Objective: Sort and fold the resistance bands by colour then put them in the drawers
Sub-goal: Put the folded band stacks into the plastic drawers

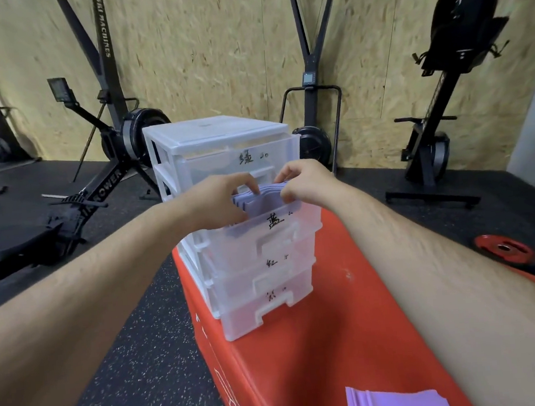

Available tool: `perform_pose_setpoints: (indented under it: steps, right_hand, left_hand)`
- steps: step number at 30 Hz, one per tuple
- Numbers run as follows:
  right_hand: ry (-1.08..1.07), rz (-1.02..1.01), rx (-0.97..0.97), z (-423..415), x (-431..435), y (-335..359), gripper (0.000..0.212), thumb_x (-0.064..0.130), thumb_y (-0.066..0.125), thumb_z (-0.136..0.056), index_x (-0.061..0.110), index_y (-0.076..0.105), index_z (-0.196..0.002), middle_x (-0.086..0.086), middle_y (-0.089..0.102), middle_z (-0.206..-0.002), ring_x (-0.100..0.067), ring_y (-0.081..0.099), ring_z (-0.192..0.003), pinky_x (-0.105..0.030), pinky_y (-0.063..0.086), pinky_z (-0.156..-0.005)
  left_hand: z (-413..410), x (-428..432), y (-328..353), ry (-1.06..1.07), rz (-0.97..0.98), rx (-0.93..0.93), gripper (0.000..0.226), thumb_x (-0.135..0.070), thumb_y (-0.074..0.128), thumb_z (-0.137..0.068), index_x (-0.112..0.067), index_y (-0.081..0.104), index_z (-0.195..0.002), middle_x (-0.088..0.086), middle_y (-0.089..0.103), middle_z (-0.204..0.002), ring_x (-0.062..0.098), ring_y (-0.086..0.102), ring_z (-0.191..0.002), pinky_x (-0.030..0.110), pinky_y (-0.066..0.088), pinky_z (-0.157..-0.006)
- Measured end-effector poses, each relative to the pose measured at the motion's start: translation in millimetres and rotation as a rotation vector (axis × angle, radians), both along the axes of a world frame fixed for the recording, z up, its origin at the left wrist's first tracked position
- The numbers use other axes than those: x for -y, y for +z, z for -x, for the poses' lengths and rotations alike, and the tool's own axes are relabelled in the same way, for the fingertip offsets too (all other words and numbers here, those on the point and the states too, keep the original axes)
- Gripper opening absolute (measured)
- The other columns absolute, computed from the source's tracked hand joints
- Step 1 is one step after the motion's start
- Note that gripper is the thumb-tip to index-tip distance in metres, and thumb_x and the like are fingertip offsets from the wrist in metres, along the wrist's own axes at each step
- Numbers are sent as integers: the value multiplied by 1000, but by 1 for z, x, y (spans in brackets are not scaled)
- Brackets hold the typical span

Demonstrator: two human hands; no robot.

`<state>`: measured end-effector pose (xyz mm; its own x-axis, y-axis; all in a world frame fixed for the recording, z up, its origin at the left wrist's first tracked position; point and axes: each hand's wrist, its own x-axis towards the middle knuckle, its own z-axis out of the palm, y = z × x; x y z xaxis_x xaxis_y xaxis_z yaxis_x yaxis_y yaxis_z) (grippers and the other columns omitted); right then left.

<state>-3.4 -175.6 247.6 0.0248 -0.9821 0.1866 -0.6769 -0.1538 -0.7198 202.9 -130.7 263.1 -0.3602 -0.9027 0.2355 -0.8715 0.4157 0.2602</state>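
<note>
head view: chipboard wall [215, 46] behind, speckled black floor [137, 357] below. a rowing machine [98, 184] stands at left, its near end cut off by the frame. more dark gym frames line the wall, too dim to read in detail.

red box [320, 359] fills the lower middle, and its near end runs out of frame. the clear plastic drawer unit [216, 133] sits on its far end, four drawers high. each front carries a handwritten black mark; the lowest one is too blurred to read.

second drawer [306, 219] from the top is pulled out toward the camera; the other three are pushed in.

left hand [218, 200] reaches into the open drawer from its left side, fingers curled over the top edge of the folded lavender bands [269, 199], thumb on their near face. right hand [306, 180] pinches the same stack at its right end. fingertips of both are partly hidden behind the bands.

the bands stand on edge inside the drawer; their lower part shows only dimly through the plastic, so the count is unclear.

lavender band pile [397, 404] lies on the box at the bottom edge, cut off. red weight plate [503, 250] lies on the floor at right.
</note>
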Motion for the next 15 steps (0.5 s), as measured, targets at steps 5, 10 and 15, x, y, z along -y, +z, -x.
perform_pose_setpoints:
  steps: [5, 10, 15]
  right_hand:
    - [5, -77, 63, 6, 4, -9, 36, 24, 70, -46, 45, 75, -75, 9, 73, -92, -20, 65, -102, -41, 54, -97]
    - [62, -97, 50, 6, 2, -16, 34, 44, 66, -48, 46, 76, -80, 20, 73, -95, -14, 62, -107, -40, 49, -103]
    - [-45, 321, 85, 18, -21, -39, 24, 39, 55, -82, 39, 71, -101, 20, 70, -108, -8, 59, -115, -37, 37, -110]
  left_hand:
    - [1, 1, 0, 4, -47, 60, 41, -20, 67, -83, -41, 57, -117, -2, 63, -99, 18, 60, -78, 32, 51, -69]
    - [2, 2, -3, 11, -37, 67, 37, -19, 65, -83, -35, 62, -116, 0, 66, -99, 18, 59, -82, 23, 45, -65]
    - [-3, -14, -15, -14, 119, 0, 32, -31, 61, -91, -24, 62, -122, 0, 65, -113, 19, 60, -102, 32, 49, -87]
